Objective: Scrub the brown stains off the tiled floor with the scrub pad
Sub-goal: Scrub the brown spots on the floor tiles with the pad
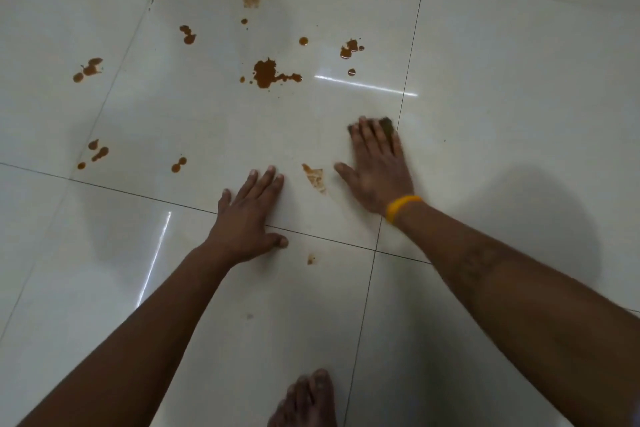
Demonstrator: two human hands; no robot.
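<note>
Scrub pad (386,125) pressed flat to tiled floor (502,80) under straight fingers of right hand (377,166); left hand (249,215) spread flat, bracing, grasping nothing. Smeared stain (314,177) between hands part-cleaned; brown stains (266,73) farther out untouched. Most work remaining.

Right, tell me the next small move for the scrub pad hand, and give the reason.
Probably draw the right hand and the scrub pad under its fingers back and left onto the smeared stain lying between the hands. That half-wiped smear is the closest brown mark to the pad, while the left hand rests flat on the tiled floor, bracing.
</note>
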